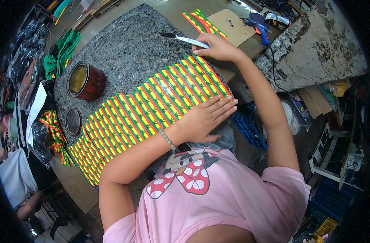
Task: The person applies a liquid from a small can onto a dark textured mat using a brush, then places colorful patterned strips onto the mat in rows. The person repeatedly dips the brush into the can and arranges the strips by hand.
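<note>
Many straps (152,101), striped green, yellow and red with leaf prints, lie side by side in a long slanting row on a rough dark grey slab (132,40). My left hand (203,117) rests flat across the near ends of the straps at the row's right, fingers stretched out. In my right hand (215,48) is a white toothbrush (191,41), its dark-bristled head pointing left over the slab. That hand sits by the far end of the rightmost strap; whether its fingertips touch the strap I cannot tell.
On the slab's left stand an open red-brown tin (86,83) with yellowish contents and a round lid (74,121). Beyond my right hand lie loose striped straps (205,23), a cardboard sheet (232,26) and a blue glue gun (262,34). Green straps (63,50) hang at the left.
</note>
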Demonstrator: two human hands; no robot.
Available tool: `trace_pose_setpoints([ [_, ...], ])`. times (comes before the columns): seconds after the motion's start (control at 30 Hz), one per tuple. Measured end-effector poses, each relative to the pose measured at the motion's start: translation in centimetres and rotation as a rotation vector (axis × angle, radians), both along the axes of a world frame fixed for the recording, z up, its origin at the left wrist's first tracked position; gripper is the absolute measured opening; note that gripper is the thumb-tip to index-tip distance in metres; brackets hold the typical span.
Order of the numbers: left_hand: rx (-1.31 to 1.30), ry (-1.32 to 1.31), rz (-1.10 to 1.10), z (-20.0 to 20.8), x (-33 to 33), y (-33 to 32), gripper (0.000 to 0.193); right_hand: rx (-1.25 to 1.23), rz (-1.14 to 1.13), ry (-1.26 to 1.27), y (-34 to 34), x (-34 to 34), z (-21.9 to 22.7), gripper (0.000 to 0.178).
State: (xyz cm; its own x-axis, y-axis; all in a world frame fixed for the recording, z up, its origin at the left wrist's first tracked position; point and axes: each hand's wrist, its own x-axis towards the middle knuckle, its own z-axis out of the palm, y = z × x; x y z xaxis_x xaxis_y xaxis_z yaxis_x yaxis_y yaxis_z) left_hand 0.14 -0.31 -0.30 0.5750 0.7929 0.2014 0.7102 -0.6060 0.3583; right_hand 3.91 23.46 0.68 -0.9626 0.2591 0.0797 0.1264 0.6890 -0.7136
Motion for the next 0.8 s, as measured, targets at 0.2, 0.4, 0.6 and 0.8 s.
trace_pose_setpoints([
  [0.2, -0.009, 0.003, 0.006, 0.00, 0.05, -0.01, 0.088, 0.008, -0.006, -0.012, -0.30, 0.07, -0.24, 0.020],
  [0.4, -0.004, -0.002, 0.007, 0.01, 0.04, 0.00, 0.088, -0.010, -0.019, -0.004, -0.32, 0.15, -0.35, 0.019],
  [0.6, -0.017, 0.011, 0.011, -0.03, 0.11, 0.00, 0.089, -0.008, -0.018, 0.037, -0.46, 0.23, -0.51, 0.019],
  [0.8, -0.007, 0.015, 0.016, 0.11, 0.11, 0.00, 0.088, -0.013, -0.020, 0.081, -0.48, 0.05, -0.92, 0.022],
])
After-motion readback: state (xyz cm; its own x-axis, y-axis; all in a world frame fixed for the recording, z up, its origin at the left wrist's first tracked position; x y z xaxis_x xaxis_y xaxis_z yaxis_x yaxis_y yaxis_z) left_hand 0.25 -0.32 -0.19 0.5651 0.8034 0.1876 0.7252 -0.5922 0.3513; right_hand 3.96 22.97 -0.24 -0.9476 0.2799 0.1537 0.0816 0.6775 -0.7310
